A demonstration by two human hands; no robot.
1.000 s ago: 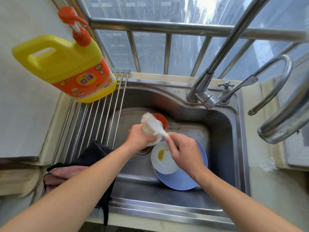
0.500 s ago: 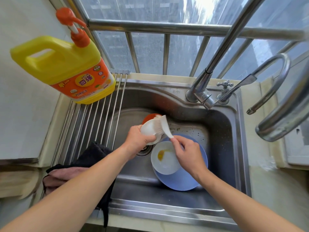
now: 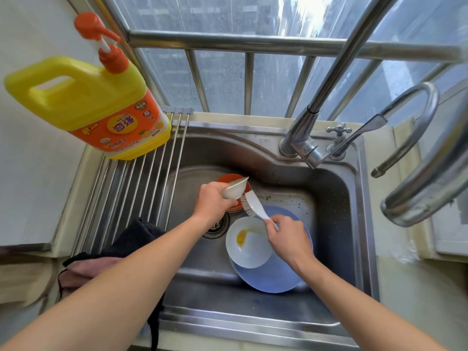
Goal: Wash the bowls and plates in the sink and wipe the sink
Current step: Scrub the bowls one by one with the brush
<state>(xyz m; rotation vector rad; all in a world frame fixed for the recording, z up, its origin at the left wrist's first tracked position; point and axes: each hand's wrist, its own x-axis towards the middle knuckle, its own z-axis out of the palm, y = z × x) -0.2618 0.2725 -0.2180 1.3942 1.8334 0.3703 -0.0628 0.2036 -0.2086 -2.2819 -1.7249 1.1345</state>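
- The left hand point(image 3: 211, 202) is gripping a small white bowl point(image 3: 234, 190), tilted on its side above the sink point(image 3: 336, 198);
- the right hand point(image 3: 287, 235) is clasping a white dish brush point(image 3: 253, 202), bristles touching the bowl's underside, handle slanting back toward the right hand;
- a stained white bowl point(image 3: 249, 243) is lying on a blue plate point(image 3: 271, 277) below.

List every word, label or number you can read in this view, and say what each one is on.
"KEON": orange label of the yellow detergent bottle, above the oval.
"奇强": large characters in that label's oval.
Small print on that label: too small to read.
Stamp on the sink rim: too blurred to read.
Marking on the faucet base: too small to read.
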